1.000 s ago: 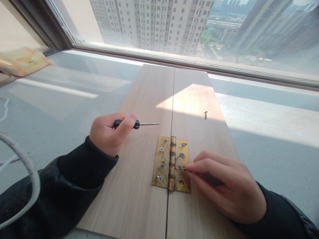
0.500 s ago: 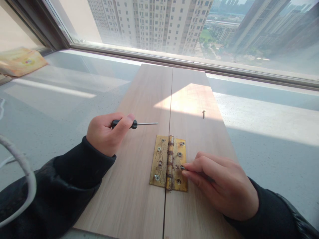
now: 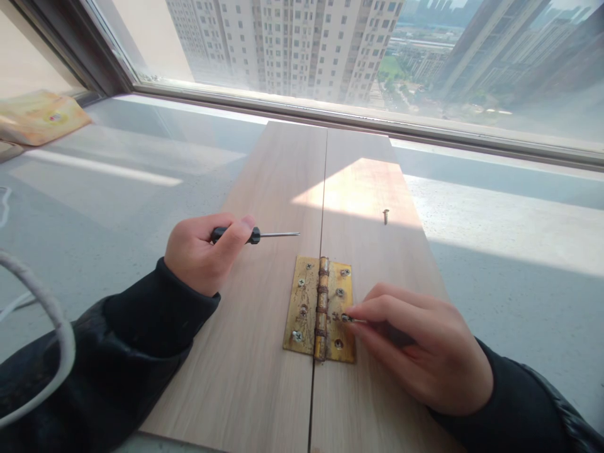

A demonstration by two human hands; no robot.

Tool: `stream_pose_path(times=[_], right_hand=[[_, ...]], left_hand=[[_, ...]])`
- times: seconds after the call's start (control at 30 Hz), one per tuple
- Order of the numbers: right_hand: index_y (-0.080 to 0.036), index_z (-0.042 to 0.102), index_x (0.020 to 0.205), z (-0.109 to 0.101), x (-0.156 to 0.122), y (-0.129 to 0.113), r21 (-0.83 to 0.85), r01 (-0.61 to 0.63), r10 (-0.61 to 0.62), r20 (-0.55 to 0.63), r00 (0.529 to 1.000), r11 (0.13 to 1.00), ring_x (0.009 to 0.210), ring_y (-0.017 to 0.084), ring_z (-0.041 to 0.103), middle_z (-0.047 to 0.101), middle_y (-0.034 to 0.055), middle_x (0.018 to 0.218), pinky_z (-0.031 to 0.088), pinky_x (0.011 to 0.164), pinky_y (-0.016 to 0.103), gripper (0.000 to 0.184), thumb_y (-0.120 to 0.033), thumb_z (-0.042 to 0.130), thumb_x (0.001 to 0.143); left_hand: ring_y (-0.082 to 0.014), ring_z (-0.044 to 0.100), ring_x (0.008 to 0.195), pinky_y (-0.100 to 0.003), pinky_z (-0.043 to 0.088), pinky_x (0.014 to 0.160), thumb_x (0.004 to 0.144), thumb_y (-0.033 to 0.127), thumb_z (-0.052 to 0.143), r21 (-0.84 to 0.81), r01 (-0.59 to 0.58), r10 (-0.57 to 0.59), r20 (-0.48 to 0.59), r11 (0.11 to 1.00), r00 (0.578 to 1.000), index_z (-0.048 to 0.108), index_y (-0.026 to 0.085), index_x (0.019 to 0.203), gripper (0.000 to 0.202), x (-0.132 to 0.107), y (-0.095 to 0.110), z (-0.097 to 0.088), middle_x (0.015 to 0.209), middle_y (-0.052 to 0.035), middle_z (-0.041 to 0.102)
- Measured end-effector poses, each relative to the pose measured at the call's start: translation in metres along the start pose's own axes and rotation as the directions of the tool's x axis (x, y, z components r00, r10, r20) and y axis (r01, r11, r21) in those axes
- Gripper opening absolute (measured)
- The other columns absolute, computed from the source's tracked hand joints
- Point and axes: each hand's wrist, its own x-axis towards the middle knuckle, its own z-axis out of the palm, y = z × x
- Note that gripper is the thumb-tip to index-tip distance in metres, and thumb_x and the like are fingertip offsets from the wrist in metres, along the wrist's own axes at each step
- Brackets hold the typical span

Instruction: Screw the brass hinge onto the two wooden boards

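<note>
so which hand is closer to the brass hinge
right. the right hand has its fingers at the hinge, pinching a screw on its right leaf; the left hand holds the screwdriver up-left, apart

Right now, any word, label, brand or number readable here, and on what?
No readable text.
The yellow packet, far left: a small red mark, too blurred to read.
No lettering shows on the hinge, the screwdriver in the left hand, or the screw pinched by the right hand.
</note>
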Motion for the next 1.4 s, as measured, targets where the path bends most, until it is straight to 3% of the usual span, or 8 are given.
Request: stream_pose_path(times=[0.2,0.4,0.57,0.67,0.87,1.0,1.4], right_hand=[[-0.018,0.059,0.094,0.0014,-0.0026,0.0017,-0.002,0.013,-0.013,0.011,1.0,1.0,0.061,0.008,0.052,0.059,0.001,0.075,0.04,0.054,0.021,0.008,-0.013,0.054,0.09],[-0.019,0.063,0.105,0.0025,0.0002,0.002,0.009,0.009,-0.009,0.025,1.0,1.0,0.064,0.008,0.054,0.061,0.0015,0.08,0.042,0.056,0.02,0.019,-0.011,0.054,0.089],[-0.017,0.06,0.09,0.001,0.0028,0.0022,-0.011,0.028,-0.028,0.026,0.999,1.0,0.059,0.007,0.053,0.059,0.0006,0.072,0.041,0.053,0.019,0.005,-0.014,0.056,0.09],[-0.016,0.059,0.084,-0.0013,0.0044,0.0001,-0.05,0.033,-0.032,0.029,0.999,0.998,0.055,0.007,0.051,0.058,-0.0003,0.068,0.039,0.05,0.018,0.007,-0.014,0.056,0.09],[-0.018,0.06,0.09,-0.0006,0.0024,0.0001,-0.042,-0.015,0.016,0.027,0.999,0.999,0.056,0.006,0.049,0.057,-0.0012,0.069,0.038,0.051,0.019,0.004,-0.018,0.056,0.091],[-0.019,0.063,0.101,0.0013,-0.0004,0.0016,0.0,-0.009,0.009,0.045,0.999,1.0,0.057,0.007,0.049,0.057,-0.0006,0.072,0.038,0.051,0.019,0.014,-0.016,0.055,0.09],[-0.015,0.062,0.085,-0.0035,0.0073,-0.0015,-0.075,0.043,-0.04,0.041,0.998,0.996,0.054,0.007,0.052,0.058,-0.0006,0.065,0.04,0.051,0.018,0.009,-0.015,0.056,0.091]], left_hand=[[-0.0114,0.032,0.044,-0.032,0.025,0.049,0.085,0.042,0.05,0.002,0.011,-0.011,0.002,1.0,1.0,0.037,0.022,0.044,0.048,-0.0004,0.0011,0.0002,0.041,0.0045,0.033],[-0.0114,0.031,0.044,-0.032,0.024,0.049,0.085,0.042,0.05,-0.003,0.017,-0.017,0.0,1.0,1.0,0.036,0.022,0.044,0.048,-0.0011,0.0026,0.0006,0.041,0.0044,0.032],[-0.0116,0.03,0.045,-0.032,0.024,0.049,0.084,0.042,0.05,-0.004,0.023,-0.023,-0.002,1.0,1.0,0.036,0.022,0.045,0.046,-0.0008,0.0016,0.0011,0.042,0.0045,0.031],[-0.0114,0.03,0.045,-0.032,0.024,0.049,0.083,0.043,0.05,-0.005,0.025,-0.025,-0.002,1.0,1.0,0.036,0.022,0.045,0.046,-0.001,0.0021,0.0015,0.042,0.0048,0.031],[-0.0107,0.031,0.045,-0.032,0.023,0.049,0.083,0.042,0.05,-0.005,0.027,-0.027,-0.001,1.0,1.0,0.036,0.021,0.046,0.046,-0.0015,0.0034,0.0018,0.041,0.0051,0.032],[-0.0106,0.031,0.045,-0.032,0.024,0.049,0.083,0.043,0.05,-0.005,0.031,-0.031,0.002,1.0,1.0,0.037,0.021,0.046,0.045,-0.0013,0.0026,0.0017,0.041,0.0053,0.032],[-0.0108,0.03,0.046,-0.032,0.023,0.05,0.084,0.042,0.05,0.004,0.019,-0.019,0.011,1.0,1.0,0.036,0.021,0.046,0.045,-0.0011,0.0024,0.0017,0.042,0.0049,0.031]])
